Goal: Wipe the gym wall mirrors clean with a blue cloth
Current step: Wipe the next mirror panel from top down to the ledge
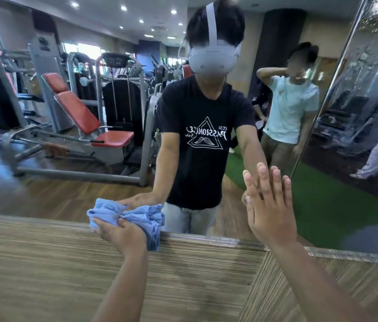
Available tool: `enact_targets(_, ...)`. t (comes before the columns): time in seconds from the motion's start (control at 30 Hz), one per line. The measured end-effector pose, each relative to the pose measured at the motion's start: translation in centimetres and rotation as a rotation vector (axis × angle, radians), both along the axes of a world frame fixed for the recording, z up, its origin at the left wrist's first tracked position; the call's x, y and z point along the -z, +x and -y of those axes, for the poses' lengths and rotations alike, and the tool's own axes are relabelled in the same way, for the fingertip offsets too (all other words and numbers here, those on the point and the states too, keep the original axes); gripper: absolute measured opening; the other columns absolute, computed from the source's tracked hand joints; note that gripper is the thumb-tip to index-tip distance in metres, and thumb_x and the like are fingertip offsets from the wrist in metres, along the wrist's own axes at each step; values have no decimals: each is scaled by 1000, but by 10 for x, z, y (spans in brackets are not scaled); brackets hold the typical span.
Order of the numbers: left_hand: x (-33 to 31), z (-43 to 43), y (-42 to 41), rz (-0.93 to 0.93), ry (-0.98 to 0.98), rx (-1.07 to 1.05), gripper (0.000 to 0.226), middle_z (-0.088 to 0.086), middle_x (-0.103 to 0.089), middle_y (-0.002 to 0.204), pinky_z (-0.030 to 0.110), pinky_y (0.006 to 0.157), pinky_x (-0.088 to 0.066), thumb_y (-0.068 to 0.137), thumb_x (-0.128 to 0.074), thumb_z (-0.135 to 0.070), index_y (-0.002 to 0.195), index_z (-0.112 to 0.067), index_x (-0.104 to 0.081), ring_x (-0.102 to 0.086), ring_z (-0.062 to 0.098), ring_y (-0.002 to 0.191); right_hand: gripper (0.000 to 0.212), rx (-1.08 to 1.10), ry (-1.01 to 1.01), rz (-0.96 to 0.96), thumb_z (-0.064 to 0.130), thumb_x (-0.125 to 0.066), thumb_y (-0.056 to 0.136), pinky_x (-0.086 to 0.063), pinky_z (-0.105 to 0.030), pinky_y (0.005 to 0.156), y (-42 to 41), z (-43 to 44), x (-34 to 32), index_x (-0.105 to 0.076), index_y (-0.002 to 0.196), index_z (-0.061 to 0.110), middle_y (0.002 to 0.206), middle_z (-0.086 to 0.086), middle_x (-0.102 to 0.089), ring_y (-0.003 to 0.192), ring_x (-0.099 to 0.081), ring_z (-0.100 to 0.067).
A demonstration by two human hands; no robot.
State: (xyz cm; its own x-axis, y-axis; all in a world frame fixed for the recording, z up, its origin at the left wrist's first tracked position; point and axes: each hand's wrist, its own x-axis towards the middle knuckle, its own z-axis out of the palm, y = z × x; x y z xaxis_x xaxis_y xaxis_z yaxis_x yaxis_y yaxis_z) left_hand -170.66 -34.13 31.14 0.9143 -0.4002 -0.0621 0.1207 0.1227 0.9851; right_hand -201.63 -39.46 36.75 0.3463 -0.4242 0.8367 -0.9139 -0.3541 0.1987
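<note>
L hand fingers clamp the bunched blue cloth vs mirror bottom edge; R hand flat, fingers straight, slightly apart, tips on glass.

Left forearm reaching forward from near centre, left hand with fingers curled round a bunched blue cloth, right forearm stretched in from the near right, right hand upright, palm towards the mirror, fingers straight, close together, pointing up
</note>
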Motion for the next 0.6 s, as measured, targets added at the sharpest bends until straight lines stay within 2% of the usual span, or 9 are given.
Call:
enact_targets(0.13, -4, -6, -3, -4, -13, 16, 67, 12, 5, 168, 36, 121, -24, 107, -41, -11, 162, -20, -3, -10, 27, 154, 53, 4, 19, -8, 27, -24, 111, -11, -57, 127, -1, -4, -3, -18, 164, 20, 173, -8, 1, 159, -2, -34)
enact_targets(0.23, -2, -7, -3, 4, -8, 22, 67, 13, 5, 168, 30, 117, -25, 107, -41, -11, 162, -20, -3, -12, 27, 154, 54, 27, 14, -16, 25, -27, 111, -14, -58, 126, -1, -8, -4, -22, 164, 18, 172, -11, -7, 158, -9, -36)
enact_targets(0.43, -1, -9, -3, 7, 13, 51, 69, 11, 4, 168, 43, 121, -30, 107, -43, -15, 161, -25, -2, -17, 29, 153, 57, 22, 23, -21, 21, -34, 107, -17, -57, 126, -2, -13, -7, -24, 163, 17, 172, -11, -10, 158, -11, -36)
enact_targets(0.5, -4, -11, -5, 9, 10, 46, 69, 11, 4, 168, 42, 120, -29, 107, -43, -15, 161, -25, -2, -17, 28, 153, 59, 16, 24, -13, 19, -38, 106, -18, -58, 125, -2, -13, -7, -24, 163, 17, 172, -12, -11, 158, -11, -36)
enact_targets(0.6, -8, -11, -10, -6, 5, 28, 67, 9, 5, 168, 32, 115, -28, 108, -41, -16, 162, -25, -2, -15, 27, 154, 60, -12, 20, -13, 17, -40, 104, -20, -58, 124, -4, -13, -9, -27, 163, 17, 171, -12, -13, 158, -12, -35)
